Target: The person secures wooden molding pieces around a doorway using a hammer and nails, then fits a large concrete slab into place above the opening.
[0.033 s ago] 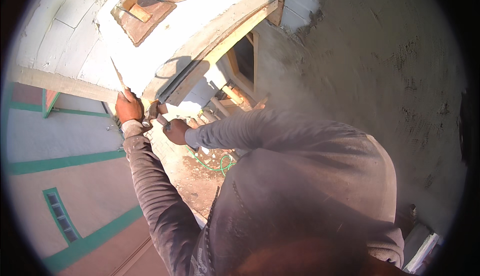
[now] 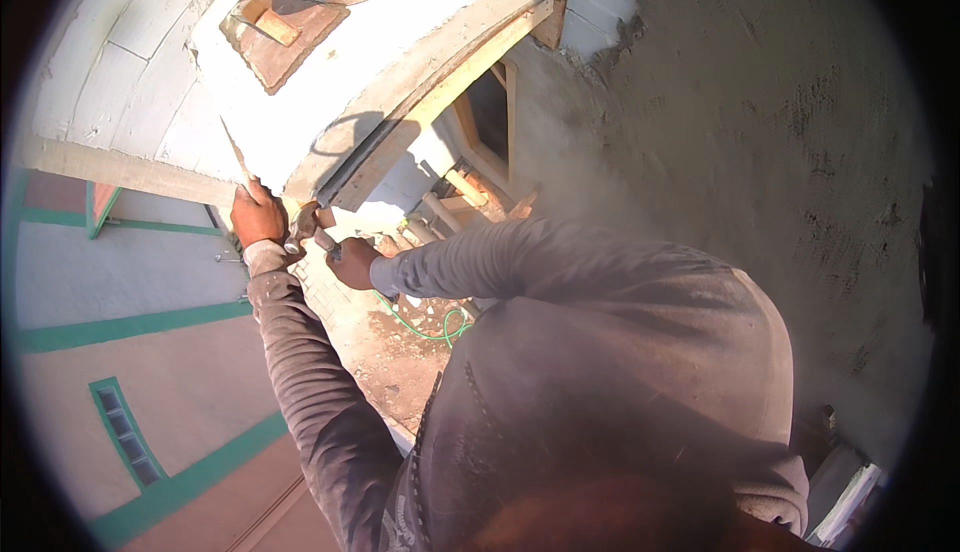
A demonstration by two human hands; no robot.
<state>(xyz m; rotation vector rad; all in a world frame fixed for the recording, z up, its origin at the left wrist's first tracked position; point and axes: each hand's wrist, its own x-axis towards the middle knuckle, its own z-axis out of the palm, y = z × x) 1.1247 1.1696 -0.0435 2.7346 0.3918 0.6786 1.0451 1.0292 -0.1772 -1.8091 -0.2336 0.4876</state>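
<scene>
Metal-headed hammer with a grey handle [image 2: 308,222], clamped in the right hand [image 2: 352,264], its head just beside the left hand [image 2: 258,214] at the near corner of a white, sunlit masonry ledge [image 2: 340,67]. Hands close but apart; left one curled, cannot tell on what. Farther off on the ledge, a brown four-sided board [image 2: 275,60] bearing a pale wooden block [image 2: 278,27]. Right of the hands, far below, a thin, looped green hose [image 2: 440,338].
</scene>
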